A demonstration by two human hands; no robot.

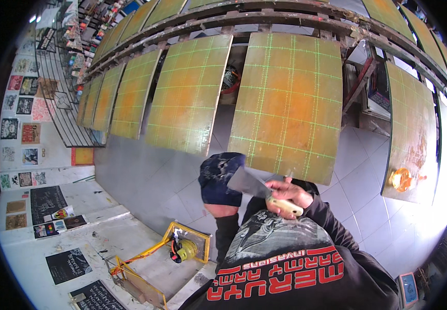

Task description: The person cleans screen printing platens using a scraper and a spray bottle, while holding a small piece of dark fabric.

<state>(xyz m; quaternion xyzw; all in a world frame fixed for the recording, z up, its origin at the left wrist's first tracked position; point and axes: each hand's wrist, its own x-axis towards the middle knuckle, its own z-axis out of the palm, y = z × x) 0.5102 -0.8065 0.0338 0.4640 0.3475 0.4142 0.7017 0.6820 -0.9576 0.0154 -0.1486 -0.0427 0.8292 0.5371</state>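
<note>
My right hand (291, 196) is closed around the pale handle (285, 206) of a putty knife. Its wide grey blade (248, 184) points left, in front of my body and close to the near edge of a yellow-green board (288, 103). A patch of skin on my left arm (220, 210) shows beyond a black sleeve. Beyond that skin is a dark navy cloth-like piece (222, 178) with pale scuffs. It hides the fingers of my left hand. The blade tip lies beside this dark piece; I cannot tell whether they touch.
Several similar boards, including one at left (187, 93), line a dark rail (264, 19). An amber, glassy-looking container (401, 180) stands on the right board (412, 134). Left are a wire rack (71, 111) and a yellow frame (190, 230) with a small green canister (186, 250).
</note>
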